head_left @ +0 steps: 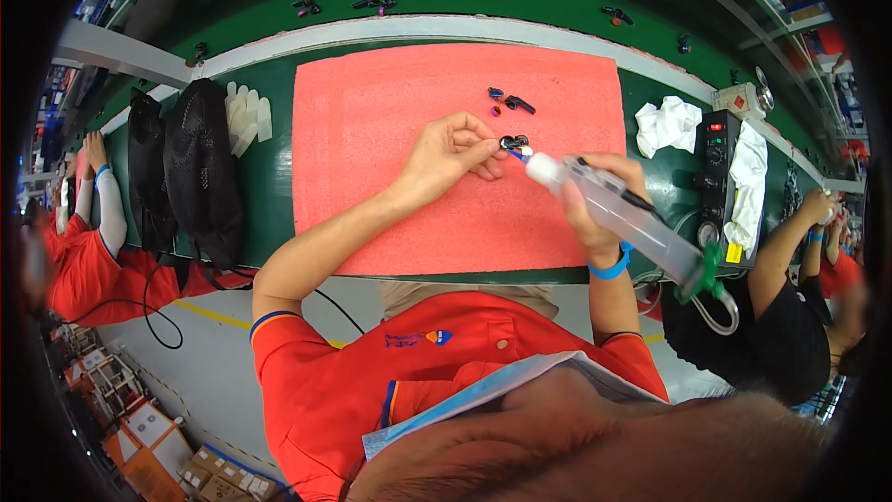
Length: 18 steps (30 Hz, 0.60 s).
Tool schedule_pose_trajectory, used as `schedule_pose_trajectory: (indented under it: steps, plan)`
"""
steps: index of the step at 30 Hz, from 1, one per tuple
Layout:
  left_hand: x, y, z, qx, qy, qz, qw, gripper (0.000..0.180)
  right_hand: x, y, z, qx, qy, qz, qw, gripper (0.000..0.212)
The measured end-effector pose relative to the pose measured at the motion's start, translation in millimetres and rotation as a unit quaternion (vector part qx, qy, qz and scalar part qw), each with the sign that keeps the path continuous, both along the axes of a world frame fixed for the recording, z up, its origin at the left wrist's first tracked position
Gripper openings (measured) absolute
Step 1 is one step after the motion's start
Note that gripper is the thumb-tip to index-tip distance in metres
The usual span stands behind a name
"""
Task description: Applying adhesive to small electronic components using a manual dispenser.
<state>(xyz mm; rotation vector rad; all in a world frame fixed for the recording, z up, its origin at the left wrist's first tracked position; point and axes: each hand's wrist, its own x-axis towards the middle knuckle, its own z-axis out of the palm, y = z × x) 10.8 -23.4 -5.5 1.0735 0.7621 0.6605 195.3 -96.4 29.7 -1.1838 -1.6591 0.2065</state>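
Observation:
My left hand (455,156) pinches a small dark part (509,142) between thumb and fingertips, above the pink foam mat (372,112). My right hand (599,200) is wrapped round a large clear dispensing syringe (641,228), which slants down to the left. Its white front end and thin blue needle (517,154) reach to the small part; whether the needle touches it I cannot tell. At the back end a green cap (697,271) joins a clear hose (720,316). Beyond my hands, small black pieces (518,104) and a purple piece (495,112) lie on the mat.
Left of the mat are a black mesh bag (200,167) and pale finger cots (246,116). On the right stand crumpled white cloth (667,125) and a black control box (715,163). A green conveyor (446,5) carries small parts behind. Co-workers sit on both sides.

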Motion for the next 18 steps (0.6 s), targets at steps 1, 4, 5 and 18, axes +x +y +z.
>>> schedule_pose_trajectory:
  steps: [1, 4, 5, 18]
  plan:
    - [0.3, -0.1, 0.7, -0.016, -0.002, 0.006, 1.0, 0.012, 0.5, -1.1, -1.5, 0.0, -0.001, 0.002, 1.0, 0.034]
    - [-1.8, 2.7, 5.6, -0.051, -0.007, 0.019, 0.998, 0.014, 1.5, -3.6, -6.7, 0.095, 0.134, 0.01, 0.986, 0.04]
    - [-7.0, 6.3, 9.2, -0.038, -0.018, -0.022, 0.999, 0.014, 2.5, -3.4, -7.0, 0.094, 0.134, 0.011, 0.986, 0.04]
    - [-8.6, 15.5, 2.2, -0.007, 0.009, -0.064, 0.998, 0.016, -2.2, -2.8, 2.2, 0.033, 0.065, 0.053, 0.996, 0.037]
